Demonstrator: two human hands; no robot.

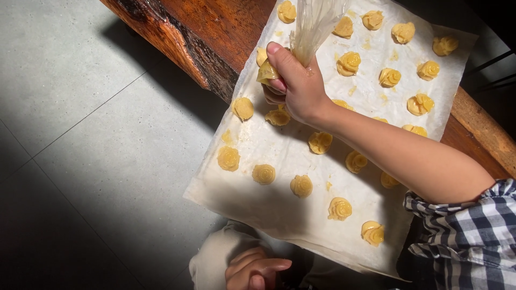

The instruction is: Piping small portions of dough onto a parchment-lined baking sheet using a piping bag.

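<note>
The right hand [296, 83] has its fingers clamped round a clear piping bag [312, 24], gripping it low down where yellow dough [267, 72] bulges at the tip. The bag's twisted top runs up out of view. The tip hangs just above the paper [285, 209], near the sheet's left edge, between two piped swirls: one swirl [243, 108] to the left and another [278, 117] just under the hand. Rows of the same yellow rosettes cover the white paper, which lies across a dark wooden tabletop [215, 32] and overhangs its edge above the grey tiled floor [80, 134]. The forearm crosses the sheet from a checked sleeve [473, 236]. The left hand [255, 271] rests low on a pale trouser knee, fingers loosely curled, holding nothing.
</note>
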